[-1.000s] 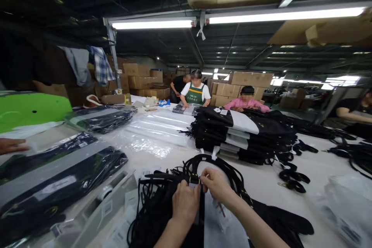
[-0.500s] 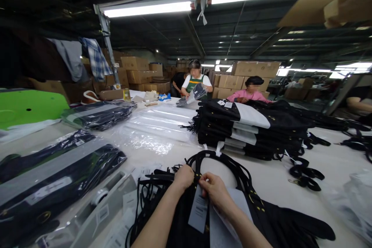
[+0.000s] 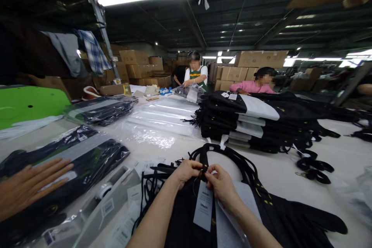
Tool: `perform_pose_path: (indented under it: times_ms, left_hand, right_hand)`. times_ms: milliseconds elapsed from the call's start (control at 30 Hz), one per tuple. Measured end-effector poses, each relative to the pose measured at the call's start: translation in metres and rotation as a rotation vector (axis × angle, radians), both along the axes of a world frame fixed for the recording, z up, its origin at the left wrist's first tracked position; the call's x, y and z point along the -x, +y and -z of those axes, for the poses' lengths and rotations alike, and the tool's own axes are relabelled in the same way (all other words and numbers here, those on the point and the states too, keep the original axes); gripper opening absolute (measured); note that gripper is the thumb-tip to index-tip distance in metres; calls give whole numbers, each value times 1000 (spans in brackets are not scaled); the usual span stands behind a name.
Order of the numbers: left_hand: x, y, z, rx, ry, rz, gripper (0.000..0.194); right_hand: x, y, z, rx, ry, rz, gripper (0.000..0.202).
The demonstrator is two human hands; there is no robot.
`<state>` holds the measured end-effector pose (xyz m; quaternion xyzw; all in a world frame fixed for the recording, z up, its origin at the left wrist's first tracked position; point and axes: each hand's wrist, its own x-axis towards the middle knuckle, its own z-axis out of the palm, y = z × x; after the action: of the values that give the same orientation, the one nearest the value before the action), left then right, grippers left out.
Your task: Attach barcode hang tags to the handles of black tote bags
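In the head view, my left hand [image 3: 186,173] pinches a black strap [image 3: 204,159] near its small gold-coloured rivets. My right hand [image 3: 221,185] is closed on the same strap from the other side, thumb and finger almost meeting the left fingertips. Just under them a white printed hang tag [image 3: 204,207] dangles over the black fabric item [image 3: 183,221], with a thin loop of string beside its top. What exactly the fingertips press together is partly hidden. A pale grey sheet [image 3: 229,221] lies on the black fabric under my right wrist.
A stack of black items with white bands [image 3: 241,124] stands beyond my hands. Clear plastic bags [image 3: 162,118] lie left of it. Another person's hand [image 3: 35,182] rests over a bagged black item [image 3: 95,166] at left. Two co-workers sit or stand across the table.
Another person's hand has come in at the left over the bagged item. My left fingers have shifted onto the strap by the rivets, and the tag's string loop now shows.
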<state>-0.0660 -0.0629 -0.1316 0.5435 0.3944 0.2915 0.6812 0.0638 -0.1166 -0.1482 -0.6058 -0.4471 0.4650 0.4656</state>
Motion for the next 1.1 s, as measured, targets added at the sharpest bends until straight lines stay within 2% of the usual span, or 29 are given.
perform_pose_path:
  times_ms: [167, 367, 467, 700, 833, 1100]
  left_hand:
    - [4, 2, 3, -3, -31, 68, 30]
    - [7, 3, 7, 7, -71, 101, 30]
    - [8, 2, 6, 24, -85, 123, 29]
    - [9, 3, 4, 30, -108, 145, 23]
    - [9, 3, 4, 21, -99, 128, 24]
    - [9, 4, 8, 11, -104, 121, 28]
  right_hand:
    - [-1, -6, 4, -40, -42, 20, 15]
    - [-2, -12, -1, -73, -3, -112, 22]
    - [-2, -10, -1, -92, -46, -127, 25]
    - [-6, -11, 3, -196, -286, -67, 20]
    - [-4, -13, 4, -207, -351, 28, 16]
    - [0, -14, 8, -234, -465, 81, 24]
